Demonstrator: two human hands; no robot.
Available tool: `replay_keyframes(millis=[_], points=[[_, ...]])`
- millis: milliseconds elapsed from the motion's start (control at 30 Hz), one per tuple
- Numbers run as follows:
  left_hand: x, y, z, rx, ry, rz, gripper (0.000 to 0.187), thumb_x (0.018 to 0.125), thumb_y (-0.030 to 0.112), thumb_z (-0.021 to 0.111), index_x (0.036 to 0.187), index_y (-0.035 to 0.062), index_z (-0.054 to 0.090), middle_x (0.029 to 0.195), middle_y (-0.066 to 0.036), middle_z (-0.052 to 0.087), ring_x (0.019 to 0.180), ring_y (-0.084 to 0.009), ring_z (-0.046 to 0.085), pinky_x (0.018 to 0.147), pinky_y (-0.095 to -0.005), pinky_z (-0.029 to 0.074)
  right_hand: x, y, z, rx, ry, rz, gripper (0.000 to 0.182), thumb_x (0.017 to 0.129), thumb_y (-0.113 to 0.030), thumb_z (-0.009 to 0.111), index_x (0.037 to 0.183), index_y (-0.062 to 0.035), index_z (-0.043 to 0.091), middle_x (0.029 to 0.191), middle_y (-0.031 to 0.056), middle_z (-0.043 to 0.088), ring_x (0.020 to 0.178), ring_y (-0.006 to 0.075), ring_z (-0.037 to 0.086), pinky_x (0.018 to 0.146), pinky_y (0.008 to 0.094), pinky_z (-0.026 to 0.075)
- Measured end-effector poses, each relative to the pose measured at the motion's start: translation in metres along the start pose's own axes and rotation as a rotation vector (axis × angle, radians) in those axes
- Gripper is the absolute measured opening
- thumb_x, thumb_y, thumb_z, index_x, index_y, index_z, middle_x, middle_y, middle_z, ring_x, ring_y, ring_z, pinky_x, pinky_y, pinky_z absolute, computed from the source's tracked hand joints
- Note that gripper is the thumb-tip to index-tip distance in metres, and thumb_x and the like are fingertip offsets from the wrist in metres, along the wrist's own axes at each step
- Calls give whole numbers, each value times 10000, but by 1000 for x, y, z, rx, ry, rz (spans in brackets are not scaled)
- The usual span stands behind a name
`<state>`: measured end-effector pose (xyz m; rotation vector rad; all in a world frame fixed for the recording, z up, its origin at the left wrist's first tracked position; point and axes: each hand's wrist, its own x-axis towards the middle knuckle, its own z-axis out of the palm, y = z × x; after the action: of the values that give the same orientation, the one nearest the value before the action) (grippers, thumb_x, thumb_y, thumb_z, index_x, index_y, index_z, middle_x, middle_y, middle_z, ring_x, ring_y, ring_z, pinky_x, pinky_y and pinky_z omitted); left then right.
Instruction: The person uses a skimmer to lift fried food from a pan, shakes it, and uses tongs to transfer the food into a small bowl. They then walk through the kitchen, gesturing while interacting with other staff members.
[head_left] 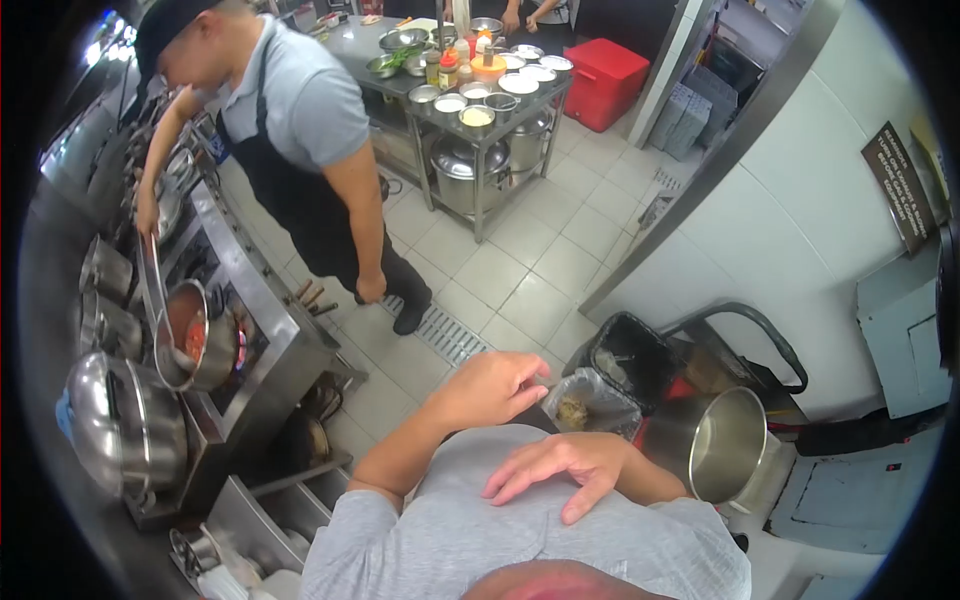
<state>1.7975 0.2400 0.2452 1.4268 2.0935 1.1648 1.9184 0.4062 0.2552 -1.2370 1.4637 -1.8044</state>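
My left hand (492, 386) is raised in front of my chest, its fingers curled loosely with a gap between thumb and fingertips and nothing visible in it. My right hand (562, 467) is spread over my grey shirt (480, 520), with nothing in it. Just beyond my hands is a bin with a clear liner (600, 402) and some waste inside. A black-lined bin (640, 350) stands behind it. To the right of my right hand is a large empty steel pot (728, 445).
A co-worker (300, 130) in a black apron stands at the stove (245, 340), one hand on the handle of a pan. Pots line the left side. A steel table (480, 130) holds bowls and bottles. Beyond it are a red cooler (606, 85) and other people's hands (512, 20).
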Motion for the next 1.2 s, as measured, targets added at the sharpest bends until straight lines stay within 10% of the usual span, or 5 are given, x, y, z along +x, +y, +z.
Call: replay_keyframes(millis=[433, 700, 1200], points=[[218, -127, -74, 73, 8, -49, 242, 888, 177, 744, 1079, 38, 690, 819, -141, 711, 706, -298, 693, 633, -378, 540, -40, 0, -276, -51, -16, 64, 756, 849, -444, 782, 1374, 60, 575, 1372, 252, 592, 1254, 393, 587, 1071, 463, 434], [323, -200, -100, -81, -119, -238, 239, 896, 115, 747, 1098, -1, 692, 834, -113, 718, 689, -159, 680, 641, -284, 551, -44, 4, -400, -37, 40, 68, 725, 823, -447, 807, 1296, 63, 601, 990, 156, 669, 911, 331, 668, 806, 422, 528], [638, -311, -182, -134, -204, -37, 233, 911, 145, 741, 1093, 14, 675, 794, -132, 704, 686, -257, 677, 641, -359, 531, -57, -36, -695, -170, 126, 88, 752, 807, -437, 821, 1343, 35, 583, 1267, 219, 596, 1148, 388, 597, 1001, 459, 470]])
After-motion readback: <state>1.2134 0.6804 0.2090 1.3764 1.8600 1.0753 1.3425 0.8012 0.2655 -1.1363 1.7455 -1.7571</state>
